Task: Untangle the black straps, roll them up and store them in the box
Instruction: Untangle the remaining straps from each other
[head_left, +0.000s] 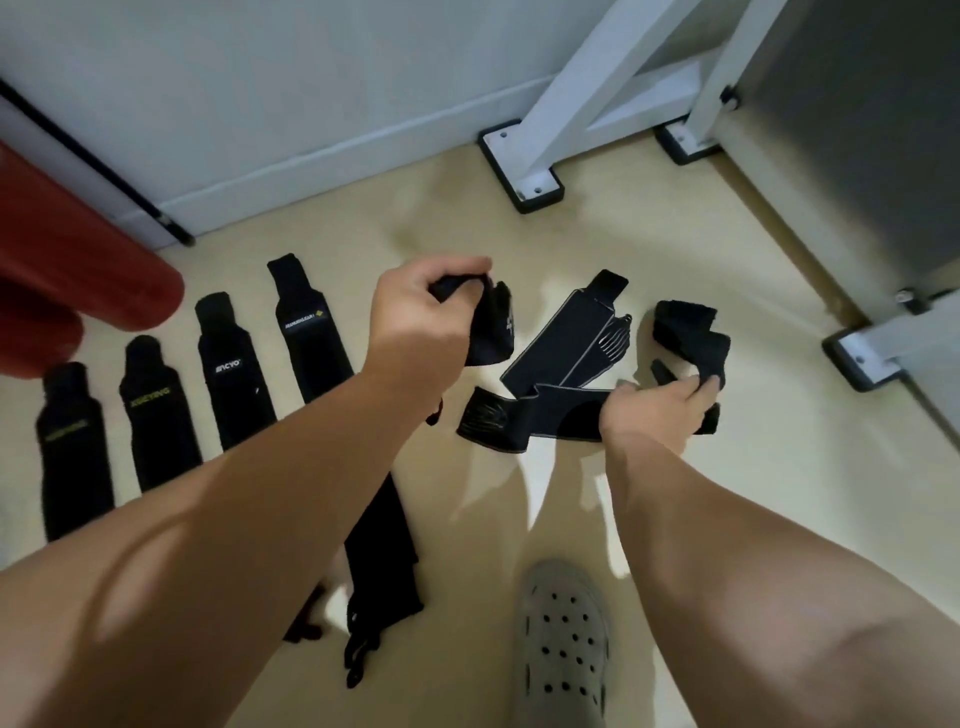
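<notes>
The untangling step is in hand. The left hand (415, 317) is clenched round the bunched end of a long black strap (491, 327), held above the floor. The rest of it seems to run under the forearm to a looped end at the near side, though the arm hides the link. The right hand (657, 410), lower and to the right, pinches a thick folded strap (685, 332) at the right edge of the tangled pile (561, 358). In that pile two flat, grey-edged straps cross each other in the middle of the beige floor (779, 467). On the left, four straps (234, 374) lie flat side by side in a row, separated but not rolled. No box is in view. The next move, I judge, calls for drawing the hands apart so the held pieces come free of the crossed pair, watching for snags, then laying them beside the row. A grey clog (566, 644) stands near, and a red cylinder (78, 291) lies at the far left.
</notes>
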